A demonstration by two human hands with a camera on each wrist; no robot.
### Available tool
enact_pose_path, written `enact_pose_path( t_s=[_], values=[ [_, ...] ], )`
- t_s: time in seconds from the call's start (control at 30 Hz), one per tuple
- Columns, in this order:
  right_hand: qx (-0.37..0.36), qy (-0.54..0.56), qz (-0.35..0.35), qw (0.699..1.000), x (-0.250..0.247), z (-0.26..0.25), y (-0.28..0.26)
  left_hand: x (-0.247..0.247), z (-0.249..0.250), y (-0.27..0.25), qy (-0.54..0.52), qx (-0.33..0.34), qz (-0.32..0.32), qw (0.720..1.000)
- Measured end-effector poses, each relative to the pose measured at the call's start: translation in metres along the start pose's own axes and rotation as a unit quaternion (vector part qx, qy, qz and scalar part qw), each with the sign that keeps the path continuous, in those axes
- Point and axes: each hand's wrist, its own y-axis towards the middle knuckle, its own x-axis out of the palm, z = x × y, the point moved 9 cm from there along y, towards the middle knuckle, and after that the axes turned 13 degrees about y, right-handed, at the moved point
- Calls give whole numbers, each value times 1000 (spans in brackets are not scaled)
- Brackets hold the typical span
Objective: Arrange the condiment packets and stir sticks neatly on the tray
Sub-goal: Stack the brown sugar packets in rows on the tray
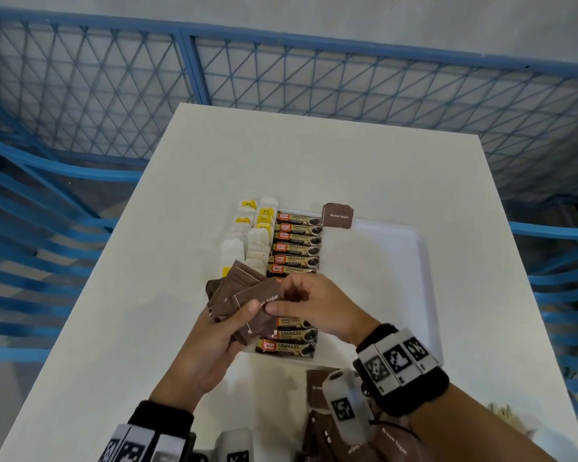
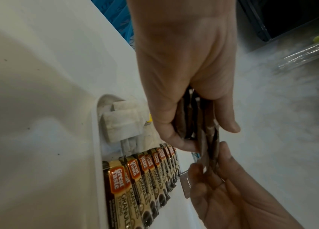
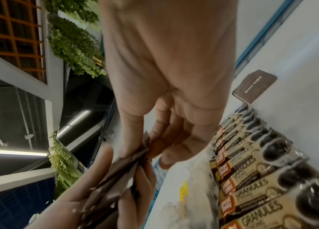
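Observation:
My left hand [image 1: 214, 331] grips a fanned stack of brown sugar packets [image 1: 241, 291] above the near left part of the white tray [image 1: 397, 235]. My right hand [image 1: 301, 301] pinches the top packet of that stack between thumb and forefinger. In the left wrist view the brown packets [image 2: 203, 139] show edge-on between my left hand [image 2: 184, 77] and the right hand [image 2: 223, 178]. A row of coffee granule sachets [image 1: 296, 243] lies in the tray beside white tea bags [image 1: 247, 228]. One brown sugar packet [image 1: 337, 215] lies at the tray's far edge. In the right wrist view, my right hand [image 3: 139, 148] pinches the packets [image 3: 115, 178].
More brown sugar packets [image 1: 317, 388] lie on the white table [image 1: 314, 161] near its front edge, under my right wrist. Pale stir sticks [image 1: 501, 411] show at the table's near right edge. Blue mesh fencing [image 1: 114, 78] surrounds the table. The right half of the tray is bare.

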Motion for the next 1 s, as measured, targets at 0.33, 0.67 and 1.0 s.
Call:
enact_pose_path(
  t_s=[0.33, 0.67, 1.0],
  values=[
    [-3, 88, 13, 996, -17, 3, -6, -1, -5, 3, -19, -12, -6, 1000],
    [-34, 39, 320, 946, -180, 3, -2, -8, -17, 11, -1, -49, 36, 998],
    [-14, -55, 436, 898, -256, 9, 17, -10, -19, 15, 3, -50, 41, 998]
  ],
)
